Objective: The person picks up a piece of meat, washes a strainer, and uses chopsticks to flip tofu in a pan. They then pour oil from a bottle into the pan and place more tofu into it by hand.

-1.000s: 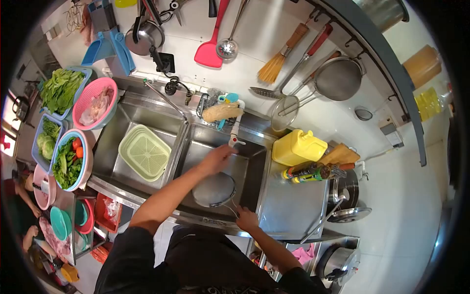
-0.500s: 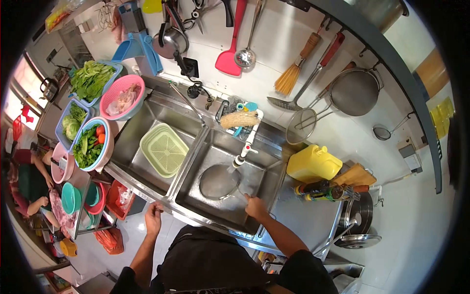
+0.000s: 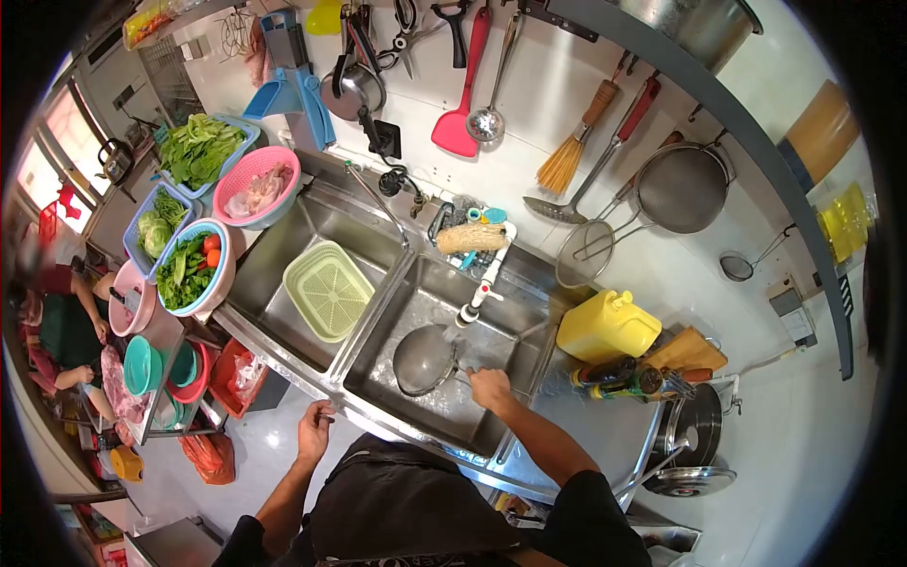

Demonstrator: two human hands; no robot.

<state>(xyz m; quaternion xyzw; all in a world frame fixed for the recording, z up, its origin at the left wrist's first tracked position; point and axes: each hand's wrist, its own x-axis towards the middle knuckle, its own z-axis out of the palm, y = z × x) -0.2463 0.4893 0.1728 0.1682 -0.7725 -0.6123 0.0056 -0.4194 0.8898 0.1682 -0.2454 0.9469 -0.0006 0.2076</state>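
Note:
My right hand [image 3: 488, 387] grips the handle of a round metal strainer [image 3: 424, 361] in the right sink basin [image 3: 387, 386]. The strainer is tilted, its bowl just below the white tap [image 3: 469, 314]. Water runs from the tap near the strainer's upper edge. My left hand [image 3: 315, 432] is by the sink's front edge with curled fingers; a small dark spot shows at them, too small to name. In the left basin lies a pale green plastic basket [image 3: 329, 291].
Baskets of leafy greens [image 3: 200, 151] and a pink basket of raw meat [image 3: 258, 194] stand left. A yellow jug [image 3: 607, 326] and bottles are right of the sink. Utensils, including a red spatula [image 3: 457, 130], hang on the wall. Another person [image 3: 71, 326] works at far left.
The strainer has turned from facing up to a steeper tilt and looks narrower. My left hand has shifted slightly right and down from the sink edge. The whole view has moved a little.

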